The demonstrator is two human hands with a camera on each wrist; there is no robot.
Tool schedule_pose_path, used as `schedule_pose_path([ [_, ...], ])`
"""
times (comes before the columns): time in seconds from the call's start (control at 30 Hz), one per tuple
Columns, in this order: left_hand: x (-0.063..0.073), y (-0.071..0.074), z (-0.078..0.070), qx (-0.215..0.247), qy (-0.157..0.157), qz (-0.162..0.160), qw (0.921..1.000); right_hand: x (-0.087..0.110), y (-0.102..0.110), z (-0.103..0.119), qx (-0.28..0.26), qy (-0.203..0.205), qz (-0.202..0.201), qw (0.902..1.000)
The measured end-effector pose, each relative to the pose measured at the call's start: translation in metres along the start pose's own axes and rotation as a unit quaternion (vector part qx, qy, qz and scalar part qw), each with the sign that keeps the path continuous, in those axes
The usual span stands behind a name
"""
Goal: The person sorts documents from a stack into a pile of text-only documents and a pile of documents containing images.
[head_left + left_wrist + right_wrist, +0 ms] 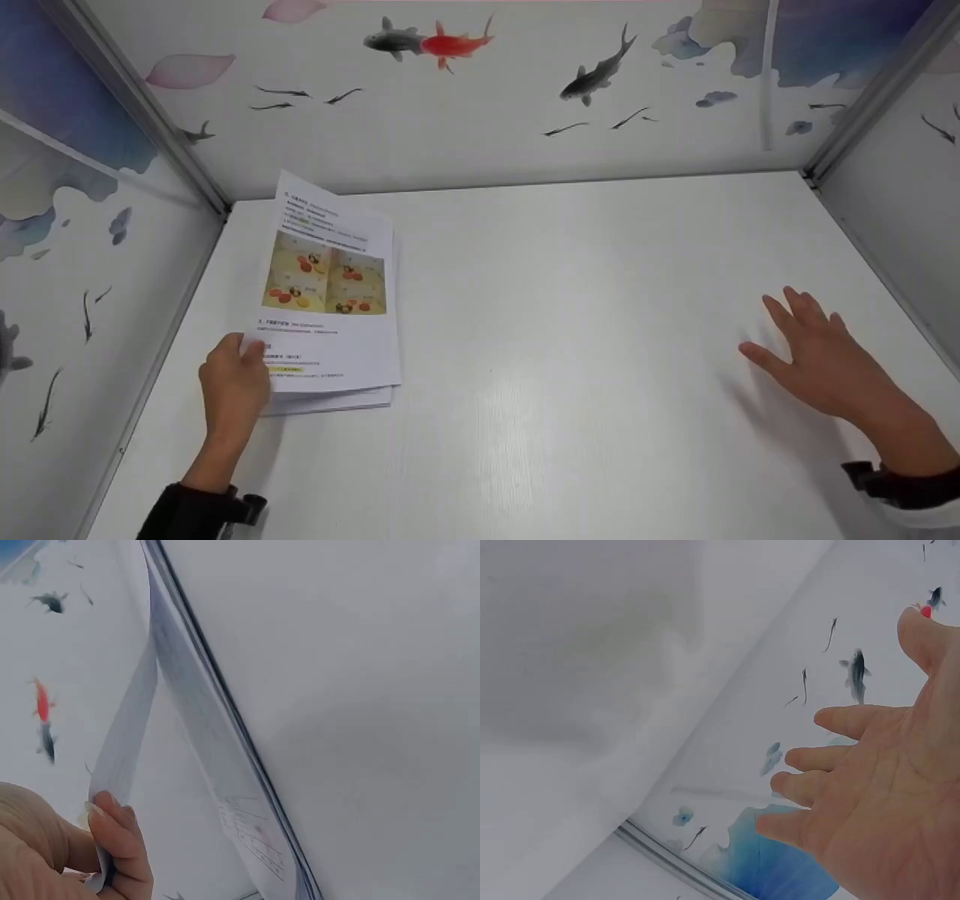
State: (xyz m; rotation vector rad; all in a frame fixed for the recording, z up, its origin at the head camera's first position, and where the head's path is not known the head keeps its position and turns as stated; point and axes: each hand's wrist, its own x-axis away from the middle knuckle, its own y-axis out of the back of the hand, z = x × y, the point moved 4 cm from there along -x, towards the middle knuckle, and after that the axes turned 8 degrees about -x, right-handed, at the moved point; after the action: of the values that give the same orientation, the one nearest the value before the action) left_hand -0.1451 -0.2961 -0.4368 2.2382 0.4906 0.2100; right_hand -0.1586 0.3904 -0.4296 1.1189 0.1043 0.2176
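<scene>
My left hand (pixel 234 386) pinches the left edge of a printed sheet of paper (pixel 360 345) on the left side of the white table. Text and a picture of fruit on yellow cover the sheet's face. More sheets (pixel 345 401) show beneath its lower edge. In the left wrist view, the pinched sheet (pixel 127 735) bends up between thumb and fingers, apart from the sheets under it (pixel 214 742). My right hand (pixel 832 360) is above the table's right side, fingers spread and holding nothing; the right wrist view shows its palm (pixel 885 802).
The white table (pixel 570 315) is bounded by a back wall panel (pixel 480 142) painted with fish and by side panels at left (pixel 90 247) and right (pixel 900 165). Metal frame posts (pixel 150 105) stand at the corners. Dark bands are on both wrists.
</scene>
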Motion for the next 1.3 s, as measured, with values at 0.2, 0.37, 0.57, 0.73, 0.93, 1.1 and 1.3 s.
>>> schedule_pose_path([
  [0.2,0.011,-0.003,-0.021,0.087,-0.004,-0.017,0.996,-0.006,-0.002,0.014,-0.024,0.013,-0.004,0.9996],
  [0.37,0.02,-0.018,-0.042,0.162,-0.001,0.005,0.9868,-0.014,-0.008,0.036,-0.062,0.025,-0.009,0.9977],
  [0.57,0.028,-0.044,-0.071,0.218,-0.002,0.05,0.9746,-0.025,-0.025,0.067,-0.138,0.017,0.004,0.9903],
  [0.73,0.035,-0.069,-0.09,0.244,0.004,0.084,0.9661,-0.034,-0.043,0.096,-0.21,0.042,0.001,0.9768],
  [0.93,0.045,-0.094,-0.106,0.267,0.004,0.1,0.9585,-0.042,-0.061,0.128,-0.312,0.062,0.01,0.9479],
  [1.1,0.056,-0.111,-0.119,0.285,-0.008,0.119,0.9511,-0.048,-0.074,0.149,-0.424,0.026,0.027,0.9048],
  [1.3,0.066,-0.129,-0.133,0.295,-0.019,0.145,0.9442,-0.055,-0.086,0.163,-0.516,-0.053,0.026,0.8544],
])
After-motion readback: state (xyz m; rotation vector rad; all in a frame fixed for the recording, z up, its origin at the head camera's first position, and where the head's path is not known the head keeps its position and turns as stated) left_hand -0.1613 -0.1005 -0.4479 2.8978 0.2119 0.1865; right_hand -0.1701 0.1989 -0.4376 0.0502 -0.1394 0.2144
